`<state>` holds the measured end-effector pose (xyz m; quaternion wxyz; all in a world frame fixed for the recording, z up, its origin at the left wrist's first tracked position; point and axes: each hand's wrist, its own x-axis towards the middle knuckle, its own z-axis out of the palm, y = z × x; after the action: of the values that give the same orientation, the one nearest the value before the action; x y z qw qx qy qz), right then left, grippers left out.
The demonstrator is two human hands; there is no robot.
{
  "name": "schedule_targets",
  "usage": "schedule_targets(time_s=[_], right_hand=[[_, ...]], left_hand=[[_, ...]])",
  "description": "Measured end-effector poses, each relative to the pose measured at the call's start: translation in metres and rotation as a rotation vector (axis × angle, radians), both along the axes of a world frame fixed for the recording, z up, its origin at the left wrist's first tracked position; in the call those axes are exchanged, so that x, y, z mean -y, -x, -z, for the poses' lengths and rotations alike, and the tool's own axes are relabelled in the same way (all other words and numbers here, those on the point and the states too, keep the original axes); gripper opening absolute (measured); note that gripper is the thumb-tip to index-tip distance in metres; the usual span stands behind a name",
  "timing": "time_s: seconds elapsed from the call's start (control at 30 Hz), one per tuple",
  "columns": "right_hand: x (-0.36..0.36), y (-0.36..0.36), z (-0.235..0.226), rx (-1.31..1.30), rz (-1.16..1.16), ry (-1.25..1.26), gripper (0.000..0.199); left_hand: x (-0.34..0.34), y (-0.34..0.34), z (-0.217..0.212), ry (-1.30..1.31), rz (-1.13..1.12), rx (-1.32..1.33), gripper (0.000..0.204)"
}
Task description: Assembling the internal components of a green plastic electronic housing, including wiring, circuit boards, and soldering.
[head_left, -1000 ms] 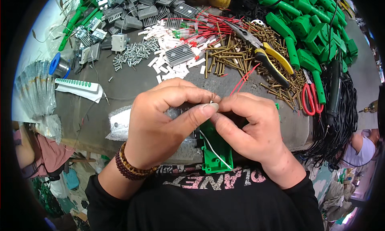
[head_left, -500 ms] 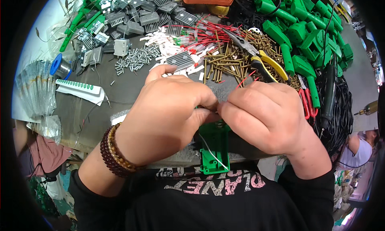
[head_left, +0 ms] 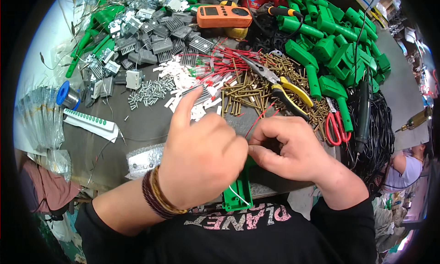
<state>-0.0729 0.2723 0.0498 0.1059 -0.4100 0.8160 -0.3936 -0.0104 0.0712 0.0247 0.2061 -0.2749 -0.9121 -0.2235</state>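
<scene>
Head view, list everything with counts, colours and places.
open casing: 1, green, lower centre
wire: 1, white, in open casing
brass screws: many, gold, upper centre
pliers: 1, yellow-black, on brass screws
small screws: many, silver, centre-left
white pieces: many, white, upper centre
red wires: many, red, upper centre
finned blocks: many, grey, upper left
casings: many, green, upper right
multimeter: 1, orange, top
scissors: 1, red-handled, right
spool: 1, blue-silver, left
cables: many, black, right
left hand: 1, bare, centre
right hand: 1, bare, centre-right
</scene>
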Motion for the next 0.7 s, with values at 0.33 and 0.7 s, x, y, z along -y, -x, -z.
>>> schedule_targets(time_s=[0.33, 0.7], right_hand=[[-0.006, -0.011, -0.001, -0.126, -0.051, 0.024, 0.009], [-0.002, -0.001, 0.001, -0.001, 0.011, 0.041, 0.009]], left_hand=[[0.012, 0.016, -0.009, -0.159, 0.262, 0.344, 0.01], [-0.001, 0.017, 0.007, -0.095, 0.034, -0.073, 0.018]])
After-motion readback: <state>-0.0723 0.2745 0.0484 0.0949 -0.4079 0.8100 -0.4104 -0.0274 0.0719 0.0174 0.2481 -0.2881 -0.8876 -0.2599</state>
